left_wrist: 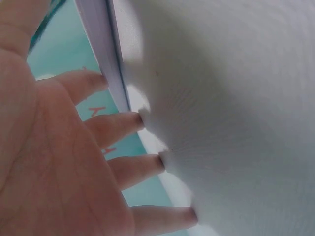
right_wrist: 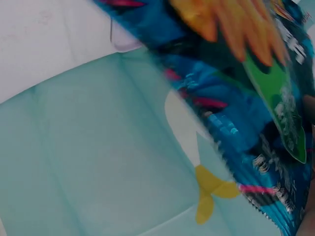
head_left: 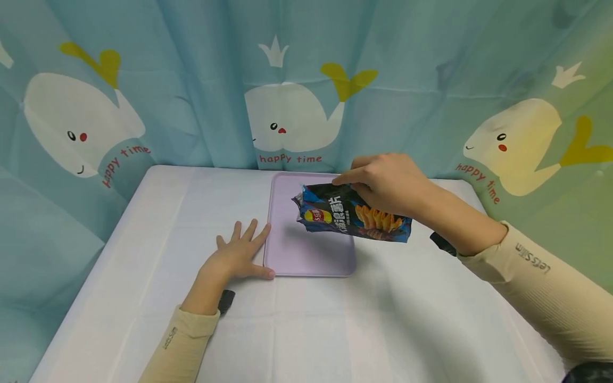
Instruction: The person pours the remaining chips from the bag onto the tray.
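Observation:
My right hand (head_left: 388, 181) pinches the upper edge of a blue and black potato chip bag (head_left: 354, 215), holding it above a lilac tray (head_left: 311, 260). The bag lies roughly sideways in the air, its ragged end towards the left; whether that end is torn through I cannot tell. In the right wrist view the printed bag (right_wrist: 221, 108) fills the upper right, with little of the hand showing. Fingers spread, my left hand (head_left: 237, 258) rests on the table and touches the tray's left edge. The left wrist view shows its palm (left_wrist: 54, 147) beside the tray rim (left_wrist: 101, 44).
A white cloth covers the table (head_left: 230, 346). Behind it hangs a blue-green curtain (head_left: 201, 69) printed with white whales. A dark strap piece (head_left: 226, 302) sits at my left wrist and another (head_left: 442, 243) at my right.

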`<action>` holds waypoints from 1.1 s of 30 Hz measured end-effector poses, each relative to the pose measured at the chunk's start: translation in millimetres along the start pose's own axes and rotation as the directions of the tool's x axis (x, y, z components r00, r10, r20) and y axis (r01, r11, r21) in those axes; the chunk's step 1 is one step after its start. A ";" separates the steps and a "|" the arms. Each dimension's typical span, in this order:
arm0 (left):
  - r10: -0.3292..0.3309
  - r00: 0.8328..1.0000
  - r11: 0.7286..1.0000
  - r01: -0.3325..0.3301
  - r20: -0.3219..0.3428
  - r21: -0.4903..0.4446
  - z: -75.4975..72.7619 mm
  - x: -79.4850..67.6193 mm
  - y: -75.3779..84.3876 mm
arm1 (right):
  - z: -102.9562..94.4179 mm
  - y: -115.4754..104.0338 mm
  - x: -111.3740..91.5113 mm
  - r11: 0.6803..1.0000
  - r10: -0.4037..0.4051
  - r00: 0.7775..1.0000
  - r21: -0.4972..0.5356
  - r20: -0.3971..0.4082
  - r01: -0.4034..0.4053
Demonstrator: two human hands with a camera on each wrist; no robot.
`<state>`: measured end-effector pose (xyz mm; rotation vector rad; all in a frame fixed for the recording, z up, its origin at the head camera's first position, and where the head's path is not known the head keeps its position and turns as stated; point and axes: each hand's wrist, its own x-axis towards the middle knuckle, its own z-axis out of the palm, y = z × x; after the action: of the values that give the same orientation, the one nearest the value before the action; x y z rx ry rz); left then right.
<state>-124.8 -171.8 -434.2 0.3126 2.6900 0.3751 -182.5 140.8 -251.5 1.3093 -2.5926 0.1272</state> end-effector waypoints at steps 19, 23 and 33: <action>0.010 1.000 1.000 -0.010 -0.009 -0.004 -0.4 1.5 -0.3 | -3.8 -0.4 -1.1 1.000 -0.016 1.000 -0.025 0.013 0.016; 0.012 1.000 1.000 -0.012 -0.003 -0.006 -3.1 2.1 0.7 | -3.8 -0.3 -1.6 1.000 -0.010 1.000 -0.028 0.019 0.011; 0.023 1.000 1.000 -0.023 0.011 -0.011 -3.3 0.1 0.4 | -2.0 -2.0 2.7 0.999 0.003 0.999 -0.048 0.054 -0.001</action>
<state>-126.2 -172.1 -431.2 0.3412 2.6747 0.3930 -182.2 137.8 -248.9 1.3111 -2.6243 0.0305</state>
